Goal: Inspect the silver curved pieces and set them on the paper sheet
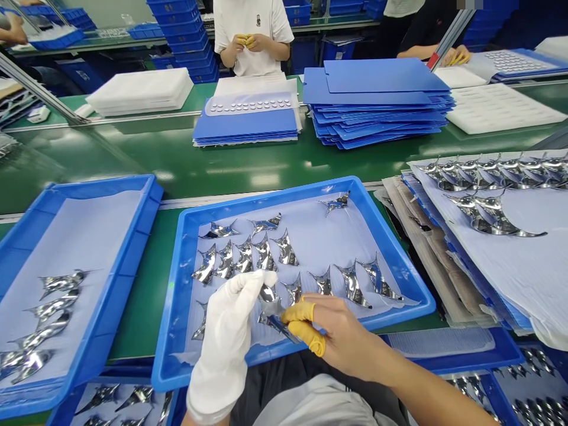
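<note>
A shiny, curved chrome-like metal piece [271, 307] with pointed ends is held between both my hands, above the near side of a blue tray [177, 284]. My left hand [228, 331], in a white glove, pinches its upper end with thumb and fingers. Yellow finger cots cover the thumb and forefinger of my right hand [331, 331], which are closed on its lower right end. Several similar metal pieces [243, 257] lie in loose rows on the tray's white liner [323, 236]. My fingers hide part of the held piece.
At left a second blue tray [146, 219] holds several metal pieces. At right, more pieces [492, 213] lie on a paper-covered stack [532, 254]. Blue sheets [377, 106] and white foam [142, 89] stand across the green bench [177, 171]. A person [252, 35] works opposite.
</note>
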A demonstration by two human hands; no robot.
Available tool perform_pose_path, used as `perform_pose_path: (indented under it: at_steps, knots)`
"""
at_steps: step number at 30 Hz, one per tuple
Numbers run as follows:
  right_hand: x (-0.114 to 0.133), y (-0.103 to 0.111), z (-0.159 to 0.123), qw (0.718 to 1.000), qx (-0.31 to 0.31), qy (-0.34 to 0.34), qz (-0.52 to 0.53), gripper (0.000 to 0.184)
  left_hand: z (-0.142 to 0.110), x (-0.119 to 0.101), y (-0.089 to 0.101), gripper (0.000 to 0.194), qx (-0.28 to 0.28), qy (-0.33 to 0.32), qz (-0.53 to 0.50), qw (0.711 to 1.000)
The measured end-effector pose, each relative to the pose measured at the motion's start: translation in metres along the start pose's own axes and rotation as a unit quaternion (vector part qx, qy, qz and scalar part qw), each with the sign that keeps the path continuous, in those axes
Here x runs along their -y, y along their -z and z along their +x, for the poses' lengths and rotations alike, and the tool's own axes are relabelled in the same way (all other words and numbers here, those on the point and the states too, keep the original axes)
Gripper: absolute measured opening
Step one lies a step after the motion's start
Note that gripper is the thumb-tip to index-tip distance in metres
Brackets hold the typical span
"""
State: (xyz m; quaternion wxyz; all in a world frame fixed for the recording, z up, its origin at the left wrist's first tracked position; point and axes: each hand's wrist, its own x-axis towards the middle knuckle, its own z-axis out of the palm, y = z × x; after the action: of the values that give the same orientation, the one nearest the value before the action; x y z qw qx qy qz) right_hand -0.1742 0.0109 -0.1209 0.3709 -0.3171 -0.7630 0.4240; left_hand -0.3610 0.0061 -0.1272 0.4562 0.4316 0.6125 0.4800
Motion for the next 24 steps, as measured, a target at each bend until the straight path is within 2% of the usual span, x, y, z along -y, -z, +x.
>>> perform_pose_path:
  at_steps: [5, 10, 15, 17, 20, 24]
  knots:
    - [-0.002, -0.005, -0.003, 0.998, -0.006, 0.022, -0.056, 0.019, -0.004, -0.003, 0.0, 0.021, 0.013, 0.025, -0.002, 1.0]
    - [0.0, -0.004, -0.004, 0.999, -0.038, 0.009, 0.005, 0.014, -0.012, -0.003, 0.003, 0.035, 0.029, 0.061, -0.019, 0.998]
    - [0.004, 0.001, -0.004, 0.997, -0.045, 0.01, 0.058, 0.011, -0.015, -0.002, 0.004, 0.039, 0.058, 0.069, -0.037, 0.995]
    - [0.004, 0.002, -0.004, 0.997, -0.045, 0.004, 0.068, 0.011, -0.014, 0.0, 0.005, 0.043, 0.059, 0.065, -0.023, 0.996]
    - [0.003, 0.005, -0.007, 0.997, -0.039, -0.023, 0.069, 0.012, -0.012, 0.002, 0.002, 0.048, 0.033, 0.046, 0.05, 0.997]
    - [-0.002, 0.019, -0.02, 0.997, -0.028, -0.068, 0.038, 0.018, -0.009, -0.002, -0.014, 0.037, 0.032, 0.007, 0.078, 0.996]
